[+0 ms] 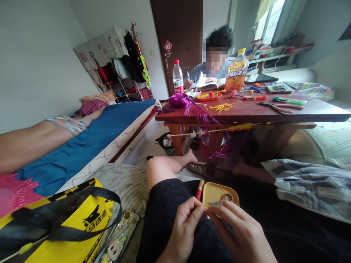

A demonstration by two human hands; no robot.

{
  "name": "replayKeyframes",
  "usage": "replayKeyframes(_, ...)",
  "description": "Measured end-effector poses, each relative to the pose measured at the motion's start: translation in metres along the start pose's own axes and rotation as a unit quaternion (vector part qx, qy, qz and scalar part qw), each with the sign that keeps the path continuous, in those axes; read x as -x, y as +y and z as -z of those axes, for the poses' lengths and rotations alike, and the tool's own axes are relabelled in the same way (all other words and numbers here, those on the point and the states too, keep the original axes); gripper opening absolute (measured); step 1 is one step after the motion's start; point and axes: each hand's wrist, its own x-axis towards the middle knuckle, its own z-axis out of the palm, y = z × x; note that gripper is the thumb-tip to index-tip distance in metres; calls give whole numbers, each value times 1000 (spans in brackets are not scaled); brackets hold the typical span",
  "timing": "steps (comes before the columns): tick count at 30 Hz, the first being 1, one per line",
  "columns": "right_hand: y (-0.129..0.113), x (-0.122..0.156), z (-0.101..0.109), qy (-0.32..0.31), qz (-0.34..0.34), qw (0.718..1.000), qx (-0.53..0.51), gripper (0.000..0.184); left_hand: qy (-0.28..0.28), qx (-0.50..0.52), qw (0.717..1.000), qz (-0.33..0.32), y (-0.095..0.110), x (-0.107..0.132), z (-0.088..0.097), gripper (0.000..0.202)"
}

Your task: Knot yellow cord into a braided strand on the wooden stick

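Over my lap, my left hand (182,223) is closed, with thumb and forefinger pinched together. My right hand (238,228) meets it fingertip to fingertip, also closed in a pinch. Whatever sits between the fingers is too small to make out. Just above my right fingers shows a thin pointed metal piece (214,203), like small scissor blades; I cannot tell if it is held or lies on the tray. Behind my hands is a yellow tray (211,188) with a round item (228,197). A red-and-tan stick-like tool (200,189) lies beside the tray.
A red-brown table (246,115) stands ahead, bearing purple tinsel (182,102), yellow stems (221,107), pliers (276,107) and bottles (238,75). Behind it a person (203,71) writes. On the left are a yellow bag (79,230), a phone (120,237) and a bed (115,124) with someone's leg.
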Motion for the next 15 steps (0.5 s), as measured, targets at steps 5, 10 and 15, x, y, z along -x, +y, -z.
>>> replayKeyframes(5, 0, 0, 0, -12, 0, 1000, 7, 24, 7, -17, 1000, -5, -1, 1, 0, 25)
replayKeyframes(10, 0, 1, -1, -6, -3, 1000, 10, 26, 4, -47, 999, -6, 3, 1, 0, 27)
replayKeyframes(15, -1, 1, -1, -13, -2, 1000, 14, 25, 4, -118, 992, -43, 9, 1, 1, 28)
